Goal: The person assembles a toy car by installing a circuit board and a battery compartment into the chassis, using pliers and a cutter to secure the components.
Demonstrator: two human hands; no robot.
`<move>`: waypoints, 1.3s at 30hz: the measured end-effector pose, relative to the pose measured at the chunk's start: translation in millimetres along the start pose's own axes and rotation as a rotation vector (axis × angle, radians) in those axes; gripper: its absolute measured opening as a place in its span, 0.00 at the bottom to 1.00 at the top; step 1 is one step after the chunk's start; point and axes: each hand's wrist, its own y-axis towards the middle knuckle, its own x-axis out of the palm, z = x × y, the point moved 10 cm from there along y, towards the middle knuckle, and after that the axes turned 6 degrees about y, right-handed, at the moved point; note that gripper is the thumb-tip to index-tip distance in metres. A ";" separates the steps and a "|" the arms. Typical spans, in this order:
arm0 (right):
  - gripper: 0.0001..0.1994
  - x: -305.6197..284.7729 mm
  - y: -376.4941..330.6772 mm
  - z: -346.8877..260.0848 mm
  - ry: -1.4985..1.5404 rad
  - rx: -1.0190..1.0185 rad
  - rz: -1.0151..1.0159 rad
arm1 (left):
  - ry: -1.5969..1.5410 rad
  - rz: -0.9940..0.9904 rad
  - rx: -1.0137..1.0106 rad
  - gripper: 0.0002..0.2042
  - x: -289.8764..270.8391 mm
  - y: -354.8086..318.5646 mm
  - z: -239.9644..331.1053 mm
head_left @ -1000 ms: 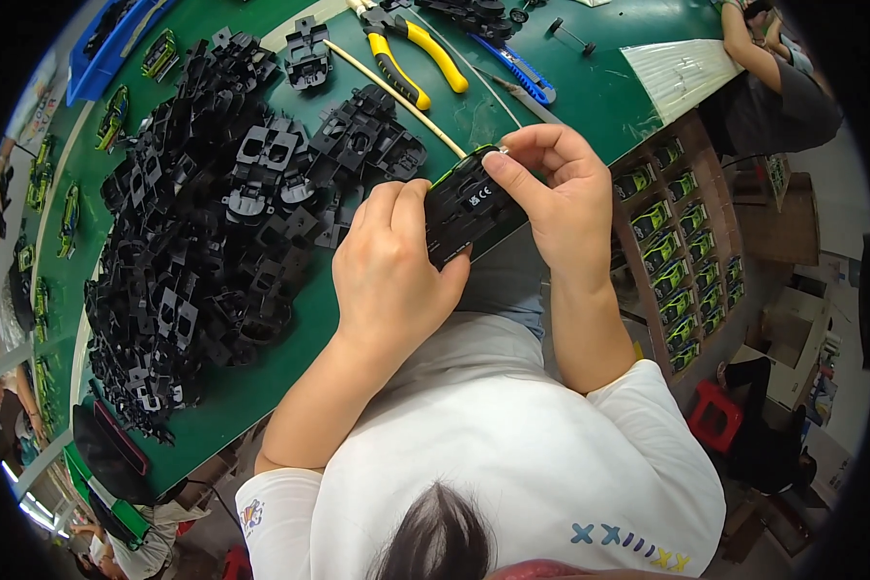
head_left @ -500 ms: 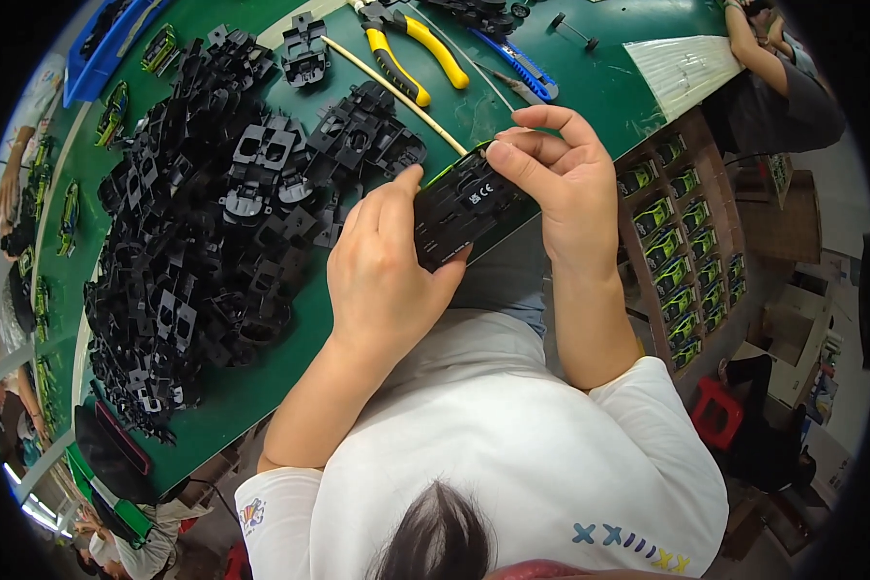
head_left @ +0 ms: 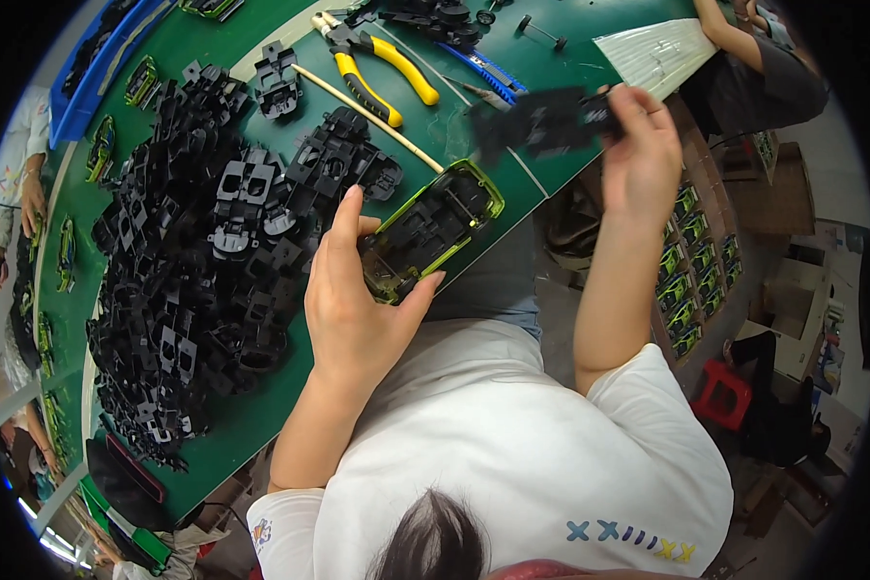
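Observation:
My left hand [head_left: 343,280] grips a green toy car body [head_left: 435,230], turned upside down so that its black inside shows. The thumb and fingers hold its near left end by the two long sides. Off to the right, my right hand [head_left: 643,140] pinches a flat black car chassis plate [head_left: 546,121] by one end. Motion blurs the plate, which is lifted apart from the body above the table edge. Left of my left hand lies a large heap of black plastic interior parts [head_left: 198,261].
Yellow-handled pliers [head_left: 387,72], a wooden stick [head_left: 372,121] and a blue utility knife [head_left: 483,70] lie beyond my hands. Wheel axles [head_left: 543,34] sit farther back. A blue bin [head_left: 87,72] stands far left. Green car bodies fill a tray [head_left: 691,271] at right. Co-workers sit around.
The black chassis plate has come off the car body and moved right with my right hand, exposing the inside. My left hand keeps hold of the body.

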 end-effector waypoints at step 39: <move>0.35 90.0 -28.4 12.7 -0.716 -0.274 -0.864 | -0.140 0.172 0.141 0.36 -34.6 16.4 19.0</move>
